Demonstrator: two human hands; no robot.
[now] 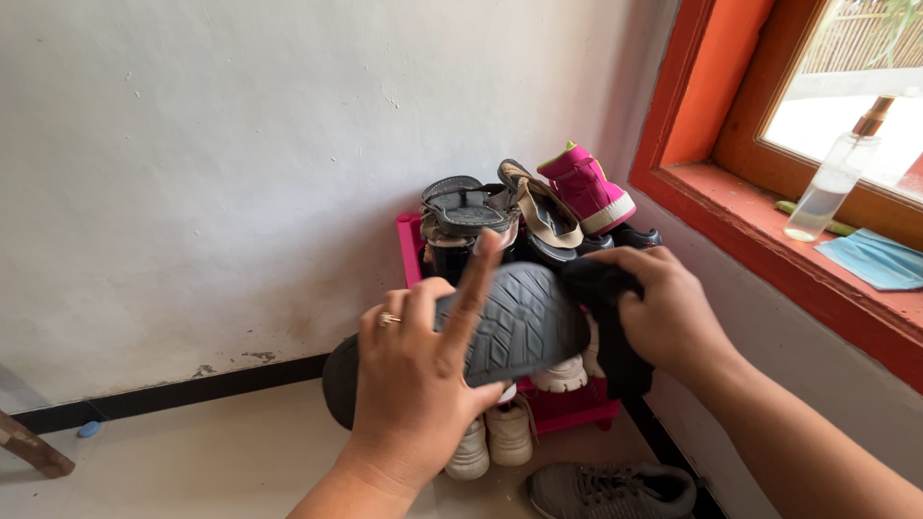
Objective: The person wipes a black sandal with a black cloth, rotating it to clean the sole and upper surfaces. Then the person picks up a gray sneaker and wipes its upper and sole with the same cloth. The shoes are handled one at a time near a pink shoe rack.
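Your left hand (418,380) grips a dark shoe (500,332) sole-up, index finger stretched across the tread. Your right hand (668,312) presses a black cloth (608,332) against the shoe's toe end. Behind sits a pink shoe rack (411,245) piled with sandals and a pink boot (586,187). White sneakers (505,432) stand below, and a grey sneaker (611,490) lies on the floor.

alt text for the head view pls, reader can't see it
A person's left hand holds a grey shoe sole-up while the right hand presses a black cloth to its end. Behind stands a pink shoe rack piled with sandals and a pink boot, in a corner by an orange window sill bearing a spray bottle.
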